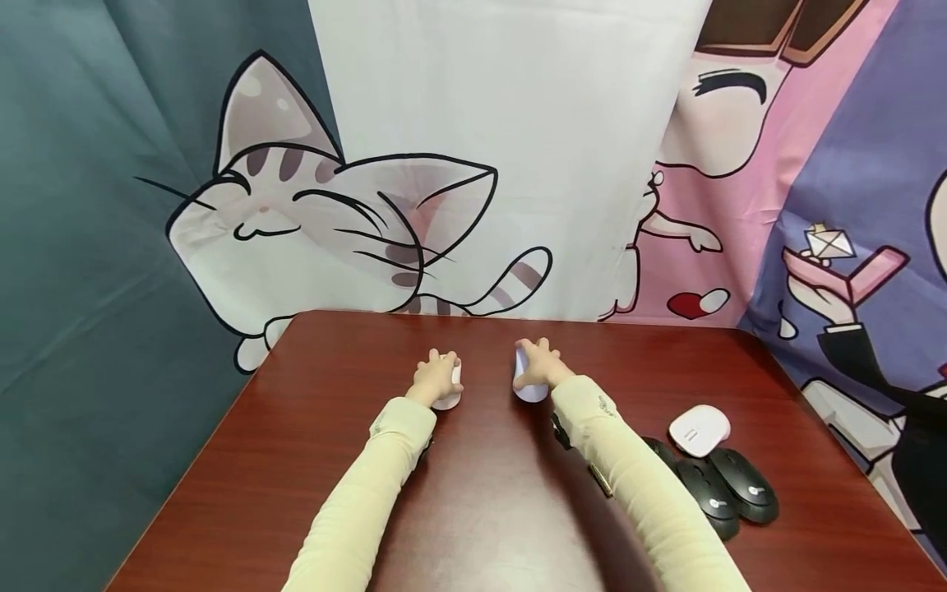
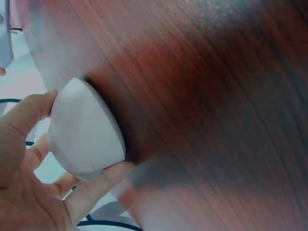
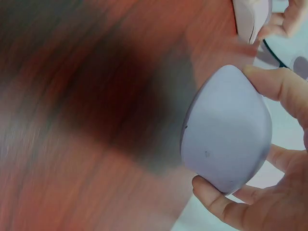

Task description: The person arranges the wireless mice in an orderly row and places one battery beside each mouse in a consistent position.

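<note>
Near the far edge of the table, my left hand [image 1: 435, 380] grips a whitish computer mouse [image 1: 447, 402] by its sides. Thumb and fingers curl round the same mouse [image 2: 86, 130] in the left wrist view, its smooth back facing that camera. A short way to the right, my right hand [image 1: 542, 367] holds a pale lavender computer mouse [image 1: 530, 393]. In the right wrist view the thumb and fingers pinch this lavender mouse [image 3: 226, 130] at its sides, and its far side is hidden. The two mice are a hand's width or so apart.
A white mouse [image 1: 699, 430] lies on the right of the reddish-brown table [image 1: 296, 427], beside black mice [image 1: 743, 485], one partly hidden by my right sleeve [image 1: 629, 469]. Behind the table hangs a cartoon-printed cloth [image 1: 518, 99].
</note>
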`<move>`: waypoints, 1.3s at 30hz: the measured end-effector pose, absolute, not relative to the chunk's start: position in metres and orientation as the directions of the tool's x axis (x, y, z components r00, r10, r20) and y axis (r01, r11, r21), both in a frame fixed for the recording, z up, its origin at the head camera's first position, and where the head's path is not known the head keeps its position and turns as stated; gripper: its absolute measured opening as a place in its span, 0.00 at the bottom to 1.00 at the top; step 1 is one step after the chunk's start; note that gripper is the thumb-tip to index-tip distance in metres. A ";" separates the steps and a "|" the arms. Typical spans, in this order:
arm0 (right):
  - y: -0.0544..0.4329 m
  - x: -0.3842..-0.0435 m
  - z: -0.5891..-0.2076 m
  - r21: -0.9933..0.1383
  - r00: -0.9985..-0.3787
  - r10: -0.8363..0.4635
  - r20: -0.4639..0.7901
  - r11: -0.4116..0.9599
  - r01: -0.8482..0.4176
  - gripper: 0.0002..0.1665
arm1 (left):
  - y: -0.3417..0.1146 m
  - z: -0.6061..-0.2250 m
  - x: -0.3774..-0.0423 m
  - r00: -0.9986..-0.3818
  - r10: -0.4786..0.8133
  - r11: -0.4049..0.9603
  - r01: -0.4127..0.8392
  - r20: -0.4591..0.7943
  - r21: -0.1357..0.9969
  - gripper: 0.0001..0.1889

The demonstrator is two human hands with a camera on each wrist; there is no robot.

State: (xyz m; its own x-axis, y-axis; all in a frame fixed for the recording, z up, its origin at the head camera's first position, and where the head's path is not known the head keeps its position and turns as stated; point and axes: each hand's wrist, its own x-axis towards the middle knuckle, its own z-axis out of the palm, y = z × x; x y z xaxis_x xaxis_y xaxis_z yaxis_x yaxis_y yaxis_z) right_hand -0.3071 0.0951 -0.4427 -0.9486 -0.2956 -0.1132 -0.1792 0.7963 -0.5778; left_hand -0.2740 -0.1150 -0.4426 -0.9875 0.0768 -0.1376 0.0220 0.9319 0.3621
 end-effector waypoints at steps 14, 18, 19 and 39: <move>0.062 -0.291 -0.433 -0.488 -0.938 -0.276 -0.208 0.861 -0.145 0.46 | -0.114 -0.437 -0.273 -0.988 0.075 0.926 0.018 -0.137 0.377 0.23; 0.060 -0.291 -0.432 -0.472 -0.938 -0.270 -0.217 0.870 -0.141 0.46 | -0.115 -0.439 -0.274 -0.988 0.074 0.927 0.017 -0.138 0.376 0.24; 0.059 -0.290 -0.432 -0.469 -0.938 -0.269 -0.219 0.872 -0.140 0.46 | -0.115 -0.439 -0.274 -0.988 0.072 0.926 0.015 -0.138 0.377 0.24; 0.061 -0.290 -0.433 -0.524 -0.916 -0.265 -0.300 0.849 -0.074 0.46 | -0.116 -0.439 -0.277 -0.984 0.094 0.933 0.035 -0.150 0.359 0.23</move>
